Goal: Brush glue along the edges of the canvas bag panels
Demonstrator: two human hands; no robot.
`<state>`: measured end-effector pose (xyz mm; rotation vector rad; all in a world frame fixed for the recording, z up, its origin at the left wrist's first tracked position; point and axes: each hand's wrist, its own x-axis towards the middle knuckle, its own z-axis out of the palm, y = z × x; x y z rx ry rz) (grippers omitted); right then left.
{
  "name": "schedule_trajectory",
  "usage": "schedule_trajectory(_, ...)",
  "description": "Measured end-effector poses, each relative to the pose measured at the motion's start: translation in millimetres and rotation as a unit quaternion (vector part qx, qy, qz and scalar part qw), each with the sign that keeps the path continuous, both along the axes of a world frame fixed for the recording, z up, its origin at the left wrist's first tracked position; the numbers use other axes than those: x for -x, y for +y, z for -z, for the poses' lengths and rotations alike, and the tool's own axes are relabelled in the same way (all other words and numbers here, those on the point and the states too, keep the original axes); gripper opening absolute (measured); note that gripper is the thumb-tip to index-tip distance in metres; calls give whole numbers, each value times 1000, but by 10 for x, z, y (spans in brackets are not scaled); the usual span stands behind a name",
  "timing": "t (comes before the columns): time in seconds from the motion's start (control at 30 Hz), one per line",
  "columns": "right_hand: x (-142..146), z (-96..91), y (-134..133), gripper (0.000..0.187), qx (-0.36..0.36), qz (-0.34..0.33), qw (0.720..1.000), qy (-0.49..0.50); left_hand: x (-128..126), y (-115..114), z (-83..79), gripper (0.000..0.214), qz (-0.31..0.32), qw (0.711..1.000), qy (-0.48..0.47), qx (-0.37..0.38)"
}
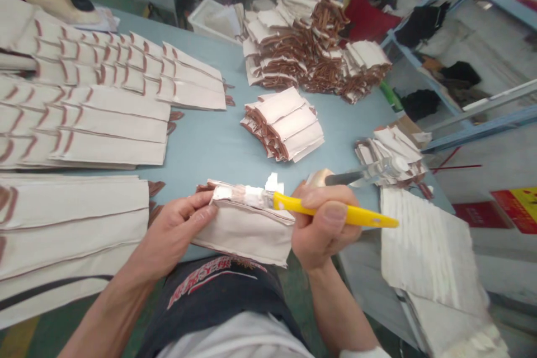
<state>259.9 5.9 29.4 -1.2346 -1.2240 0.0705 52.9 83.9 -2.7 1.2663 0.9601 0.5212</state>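
Observation:
My left hand [180, 229] grips the left end of a flat off-white piece [247, 232] with brown edges, thumb on top and fingers beneath. It is held over the near edge of the table. My right hand [325, 224] is closed around a paint brush [335, 211] with a yellow handle. The brush's white-coated bristles lie along the piece's upper edge, close to my left fingertips. Just behind my right hand is a tool [344, 178] with a tan rounded end and a dark shaft; I cannot tell whether the hand touches it.
Overlapping rows of similar off-white pieces [113, 117] cover the left of the blue table [201, 140]. A small stack [289, 123] lies ahead, a big brown-edged pile [293, 39] behind it. A white bin [216, 19] stands at the back; blue shelving [444, 95] is at right.

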Motion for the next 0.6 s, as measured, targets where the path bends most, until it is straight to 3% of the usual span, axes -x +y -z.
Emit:
schedule_trajectory(0.07,-22,-14,-4,39,-30,-2,997,66,23,18,6,55,16,997,-51,50)
schedule_trajectory(0.13,-8,10,-21,38,-13,-31,997,69,30,23,-17,56,35,992,-92,84)
schedule_trajectory(0.27,32,170,-34,35,-8,-20,1000,-21,-10,-13,-139,50,63,984,-111,121)
schedule_trajectory(0.4,-26,314,5,32,-42,2,994,-101,-81,-75,-215,43,39,981,-106,157)
schedule_trajectory(0.6,-104,238,-38,27,-86,27,996,-4,-60,-116,-118,37,12,970,-125,208)
